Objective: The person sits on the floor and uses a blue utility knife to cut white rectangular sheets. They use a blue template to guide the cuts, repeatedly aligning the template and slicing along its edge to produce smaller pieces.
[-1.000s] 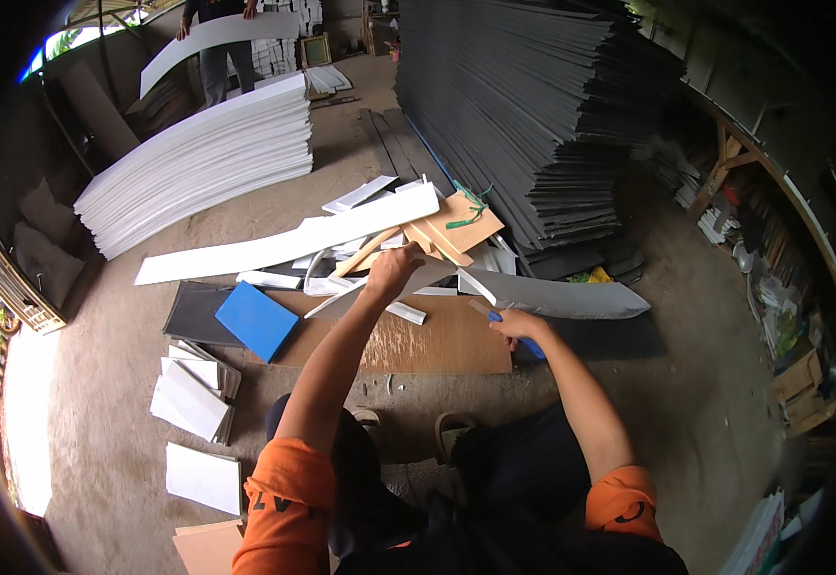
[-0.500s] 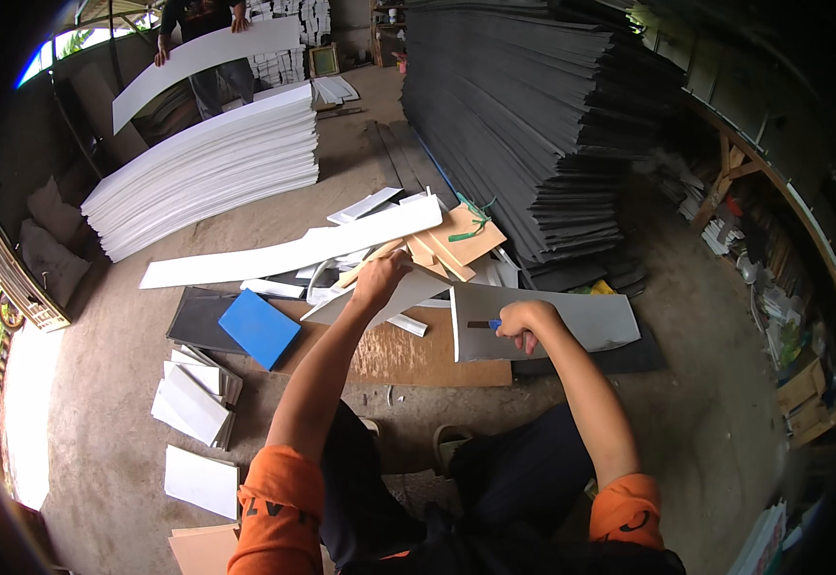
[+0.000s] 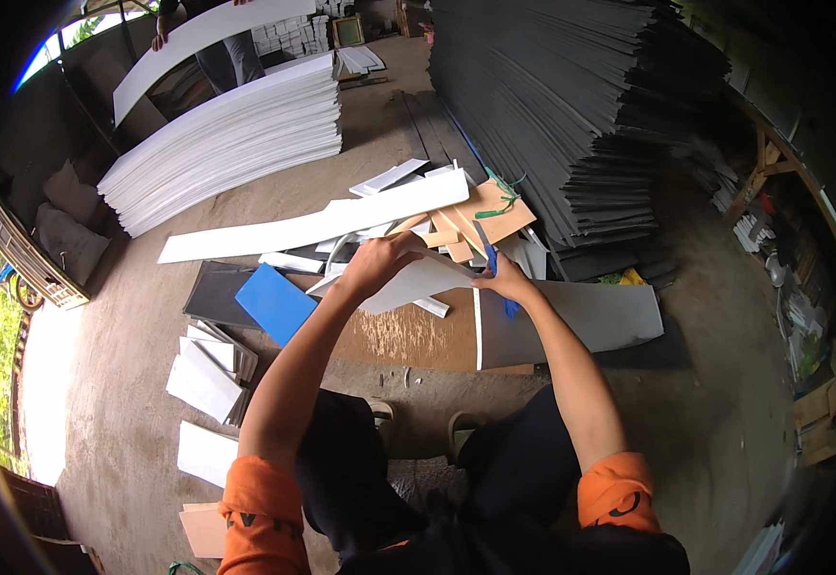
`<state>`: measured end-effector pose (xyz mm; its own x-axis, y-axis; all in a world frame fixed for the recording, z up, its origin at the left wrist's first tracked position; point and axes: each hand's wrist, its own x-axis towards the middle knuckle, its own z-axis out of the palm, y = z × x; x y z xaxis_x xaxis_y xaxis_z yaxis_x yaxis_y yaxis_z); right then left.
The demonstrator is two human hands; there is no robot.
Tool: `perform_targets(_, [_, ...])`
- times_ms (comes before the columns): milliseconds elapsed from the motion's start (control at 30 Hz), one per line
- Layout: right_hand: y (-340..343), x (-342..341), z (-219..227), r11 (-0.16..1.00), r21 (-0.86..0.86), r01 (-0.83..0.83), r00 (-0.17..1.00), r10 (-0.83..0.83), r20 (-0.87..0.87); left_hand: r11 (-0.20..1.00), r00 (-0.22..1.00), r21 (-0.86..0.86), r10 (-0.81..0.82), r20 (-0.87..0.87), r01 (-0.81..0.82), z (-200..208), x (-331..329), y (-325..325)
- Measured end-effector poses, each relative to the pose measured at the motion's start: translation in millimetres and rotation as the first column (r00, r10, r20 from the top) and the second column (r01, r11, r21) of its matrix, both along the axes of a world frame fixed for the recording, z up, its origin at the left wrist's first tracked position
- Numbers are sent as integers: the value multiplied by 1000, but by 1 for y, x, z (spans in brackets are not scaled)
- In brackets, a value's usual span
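My left hand (image 3: 378, 263) is closed on the upper edge of a white foam-like sheet (image 3: 416, 287), which it holds tilted above a worn brown board (image 3: 389, 337). In my right hand (image 3: 508, 280) is a blue-handled knife (image 3: 491, 255), its blade pointing up and away from me. The fingers of that hand are at the right corner of the held sheet; whether they also pinch it I cannot tell. Under my right wrist, a larger grey-white sheet (image 3: 586, 316) lies across the right part of the board. A blue rectangular block (image 3: 276, 303) lies left of my left forearm.
White and tan offcuts (image 3: 499, 213) and a long white strip (image 3: 313, 230) lie beyond my hands. Tall dark sheets (image 3: 543, 105) are stacked behind right, white sheets (image 3: 226, 139) behind left. A co-worker (image 3: 231, 62) handles a long white sheet there. Small white pieces (image 3: 207, 379) sit at left.
My right hand has moved left and away from me to the held sheet's corner. The knife has turned from pointing left to pointing up. The whole view has shifted slightly.
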<state>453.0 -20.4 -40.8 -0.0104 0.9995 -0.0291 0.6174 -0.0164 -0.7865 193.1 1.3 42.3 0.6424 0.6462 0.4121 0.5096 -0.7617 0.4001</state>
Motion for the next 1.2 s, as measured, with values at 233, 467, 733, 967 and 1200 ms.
perform_targets(233, [11, 2, 5, 998, 59, 23, 997, -27, 77, 996, 988, 34, -73, -138, 78, -1, -14, -3])
perform_targets(467, [6, 1, 12, 999, 6, -35, 990, 35, -138, 992, 990, 20, -121, -77, 123, -9, -22, 4])
perform_targets(733, [9, 35, 9, 997, 9, 80, 902, -68, -426, 959, 949, -79, 280, 142, -271, -27, -95, 34])
perform_targets(967, [33, 19, -51, 977, 202, 66, 996, -77, 47, 917, 897, -8, 392, 204, -399, -16, -111, 28])
perform_targets(1200, [41, -25, -21, 944, 317, 92, 995, -101, 13, 959, 937, -57, 282, 207, -277, -22, -84, 35])
